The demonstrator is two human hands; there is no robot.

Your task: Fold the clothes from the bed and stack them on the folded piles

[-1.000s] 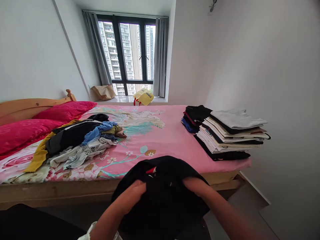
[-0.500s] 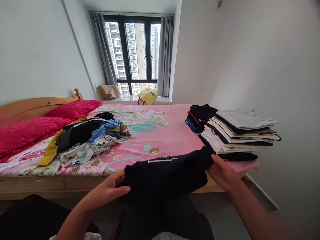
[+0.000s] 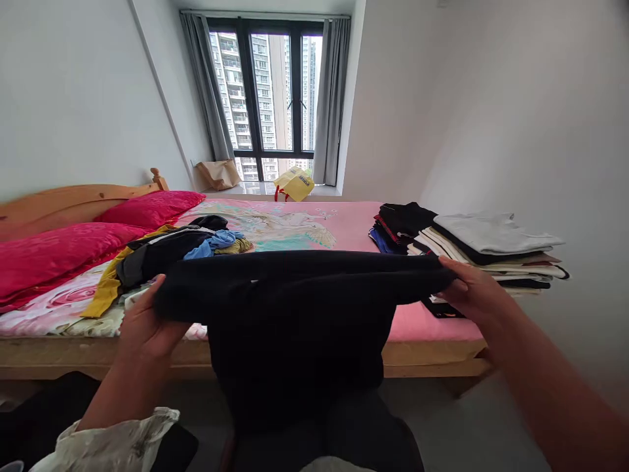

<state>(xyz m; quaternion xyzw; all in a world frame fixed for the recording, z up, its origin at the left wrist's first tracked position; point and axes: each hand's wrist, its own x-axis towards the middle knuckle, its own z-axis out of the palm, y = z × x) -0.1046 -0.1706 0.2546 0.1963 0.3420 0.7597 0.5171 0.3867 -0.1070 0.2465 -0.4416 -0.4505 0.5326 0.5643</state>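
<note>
A black T-shirt (image 3: pixel 299 321) is stretched sideways in front of me, its top edge level and its body hanging toward my lap. My left hand (image 3: pixel 150 321) grips its left end, thumb and fingers closed on the cloth. At the opposite end my right hand (image 3: pixel 466 288) pinches the fabric, close to the stacked clothes. The shirt hides part of the bed and some of the loose clothes behind it.
A heap of loose clothes (image 3: pixel 167 252) lies on the bed's left side, by red pillows (image 3: pixel 73 255). Folded clothes (image 3: pixel 496 233) are stacked at the right near the wall. A paper bag (image 3: pixel 219 174) and a yellow bag (image 3: pixel 295 183) rest by the window.
My hands have moved farther apart and upward, and the T-shirt has gone from bunched to spread wide. The white print seen before is now mostly out of sight.
</note>
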